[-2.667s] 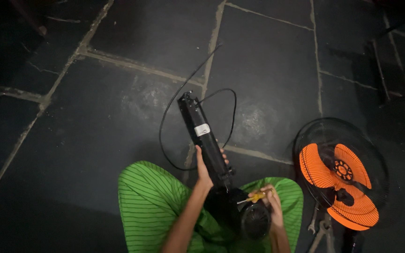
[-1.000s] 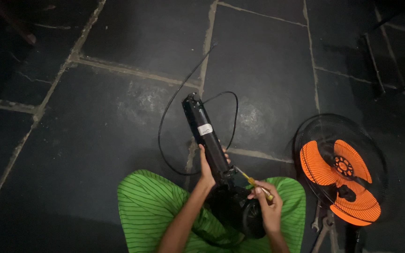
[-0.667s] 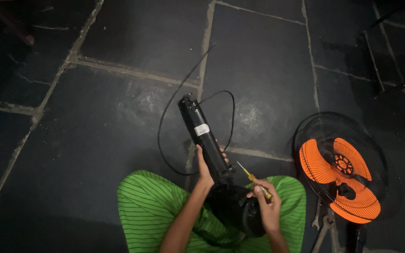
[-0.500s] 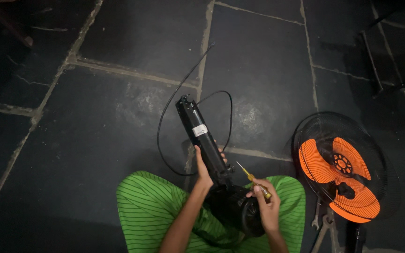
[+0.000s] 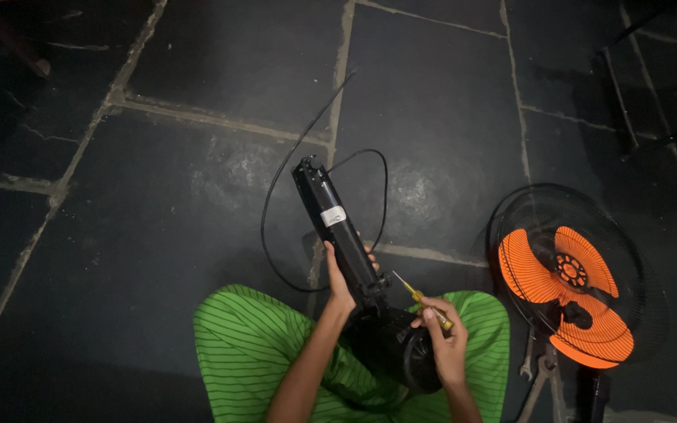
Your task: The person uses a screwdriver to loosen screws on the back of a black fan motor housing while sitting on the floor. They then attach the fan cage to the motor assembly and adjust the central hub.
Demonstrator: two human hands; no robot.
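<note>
Dark slate floor point(image 5: 158, 196) fills the view, its large slabs rough and matte, parted by pale, gritty joints. Over the lap lies a bright green cloth point(image 5: 244, 345) with thin dark stripes, soft and folded into ridges.

The left hand point(image 5: 342, 274) is wrapped around the black fan stem point(image 5: 338, 231), fingers curled shut over the far side and thumb on the near side, gripping it about midway. The stem is a long, glossy plastic column, boxy in section, bearing a small white label; it tilts up and away from the lap towards the upper left. A thin black cord point(image 5: 276, 227) runs out of its far end, loops over the floor and trails off along a joint. The lower end of the stem meets a rounded black motor housing point(image 5: 397, 352), smooth and drum-shaped, resting on the green cloth between the forearms.

The right hand point(image 5: 444, 341) is closed in a pinch around a small screwdriver point(image 5: 421, 298) with a yellow translucent handle and a slim metal shaft whose tip points up-left, just beside the stem.

Well to the right a fan head point(image 5: 570, 274) lies on the floor: orange ribbed blades inside a black wire guard. Below it lie metal pliers point(image 5: 538, 368).
</note>
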